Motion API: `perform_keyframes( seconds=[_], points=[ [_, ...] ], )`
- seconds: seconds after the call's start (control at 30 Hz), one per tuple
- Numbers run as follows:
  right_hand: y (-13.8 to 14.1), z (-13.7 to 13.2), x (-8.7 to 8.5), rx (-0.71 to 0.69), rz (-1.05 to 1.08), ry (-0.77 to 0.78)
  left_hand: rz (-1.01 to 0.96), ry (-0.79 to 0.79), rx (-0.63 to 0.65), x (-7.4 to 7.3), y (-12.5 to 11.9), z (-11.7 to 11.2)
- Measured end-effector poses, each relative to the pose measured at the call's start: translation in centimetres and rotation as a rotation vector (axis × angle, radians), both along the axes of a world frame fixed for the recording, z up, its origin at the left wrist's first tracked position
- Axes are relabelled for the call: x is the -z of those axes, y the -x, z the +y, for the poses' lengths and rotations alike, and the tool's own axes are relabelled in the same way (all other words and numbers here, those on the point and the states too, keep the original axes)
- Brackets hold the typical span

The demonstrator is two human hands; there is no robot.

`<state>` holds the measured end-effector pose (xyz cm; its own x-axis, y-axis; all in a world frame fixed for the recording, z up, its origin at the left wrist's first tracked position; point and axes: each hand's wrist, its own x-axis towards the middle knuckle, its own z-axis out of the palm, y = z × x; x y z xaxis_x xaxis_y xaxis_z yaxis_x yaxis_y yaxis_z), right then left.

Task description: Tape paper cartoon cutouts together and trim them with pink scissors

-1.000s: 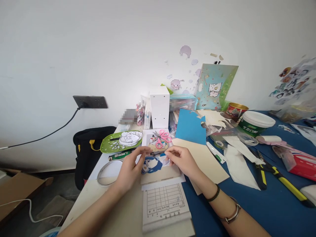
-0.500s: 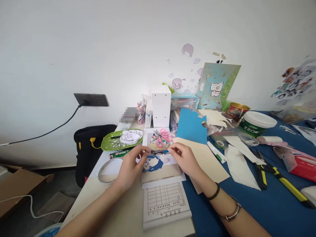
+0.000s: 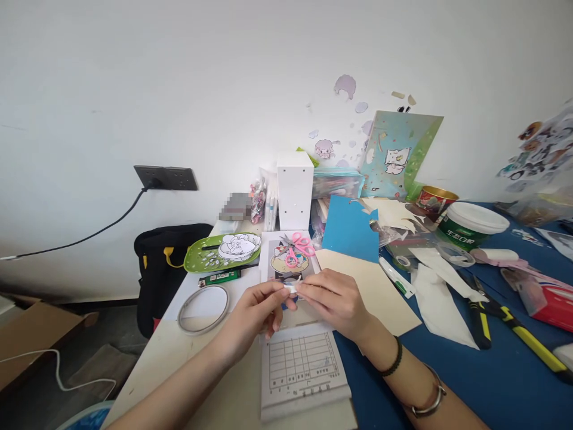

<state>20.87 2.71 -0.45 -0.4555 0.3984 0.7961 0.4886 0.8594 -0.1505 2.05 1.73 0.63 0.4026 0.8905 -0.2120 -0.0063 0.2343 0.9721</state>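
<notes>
A small white piece that looks like cut paper (image 3: 292, 288) is pinched between the fingertips of my left hand (image 3: 261, 306) and my right hand (image 3: 335, 297). My fingers cover most of it. Both hands hover over the blue-haired cartoon picture, which they largely hide. Just beyond them, pink-handled scissors (image 3: 298, 244) lie on a printed cartoon sheet (image 3: 269, 254). Nearer to me is a printed form pad (image 3: 304, 365) with a table grid. A roll of tape (image 3: 181, 316) rests left of my left hand.
On the left stands a green tray (image 3: 191, 257) with paper cutouts. A white box (image 3: 295, 191) stands at the back. To the right are beige card (image 3: 367, 280), blue card (image 3: 351, 230), a white-lidded tub (image 3: 470, 224) and yellow-black pliers (image 3: 532, 340).
My hands have come together and slightly toward me, and a small white piece now shows between their fingertips. The blue-haired picture is now mostly covered. The view has shifted slightly.
</notes>
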Motion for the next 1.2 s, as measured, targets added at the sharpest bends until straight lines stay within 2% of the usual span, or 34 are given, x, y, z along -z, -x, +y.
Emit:
perform_keyframes(
  seconds=[0.1,0.23,0.33,0.43,0.6,0.73,1.0,1.2],
  points=[
    [0.1,0.0,0.0,-0.003,0.084,0.12,0.024,-0.04,-0.044,-0.3,0.1,0.0],
    [0.5,0.0,0.1,-0.028,0.24,0.529,0.054,-0.091,-0.094,-0.8,0.1,-0.1],
    [0.8,0.1,0.3,-0.055,0.246,0.682,0.096,-0.14,-0.084,-0.7,0.0,-0.2],
    [1.1,0.2,0.5,-0.068,0.24,0.691,0.135,-0.203,-0.065,-0.5,0.1,-0.3],
    [0.8,0.1,0.2,-0.116,0.214,0.702,0.234,-0.304,-0.117,-0.7,0.1,-0.6],
    [0.7,-0.2,-0.1,-0.173,0.174,0.733,0.27,-0.352,-0.09,-0.9,0.0,-0.8],
    [0.7,-0.1,-0.4,-0.182,0.165,0.774,0.277,-0.355,-0.082,-0.6,0.0,-0.8],
    [0.3,0.2,-0.5,-0.115,0.208,0.791,0.24,-0.31,-0.146,-0.6,0.0,-0.8]
  ],
)
